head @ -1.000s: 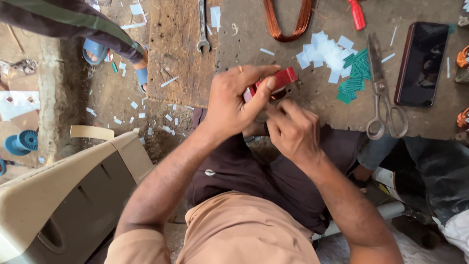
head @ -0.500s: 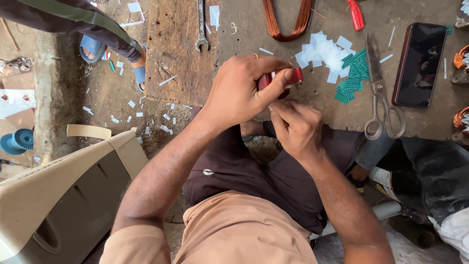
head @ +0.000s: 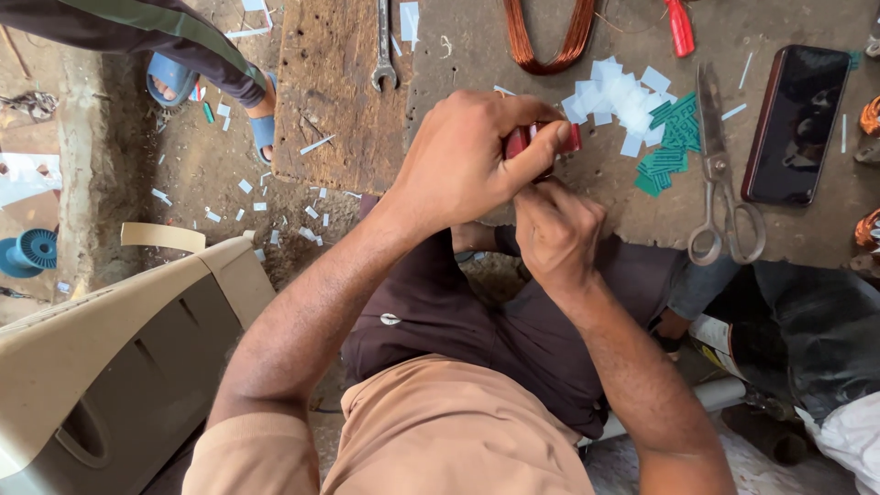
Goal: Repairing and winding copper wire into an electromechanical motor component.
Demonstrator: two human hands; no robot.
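My left hand (head: pixel 467 156) is closed around a small red object (head: pixel 570 139), of which only the ends show between the fingers, at the front edge of a worn workbench (head: pixel 477 73). Just below it, my right hand (head: pixel 553 231) is curled with its fingertips pressed up against the red object. What the right fingers pinch is hidden. Both hands are over my lap.
On the bench lie a pile of white paper slips (head: pixel 616 96), green slips (head: pixel 669 151), scissors (head: pixel 720 183), a dark phone (head: pixel 796 124), a copper wire coil (head: pixel 550 41), a spanner (head: pixel 385 46) and a red-handled tool (head: pixel 680 27). A beige plastic chair (head: pixel 101 367) stands at left; another person's sandalled foot (head: pixel 170 78) is on the littered floor.
My left hand has wrapped further over the red object, hiding more of it. Both hands stay together at the bench edge, shifting slightly up.
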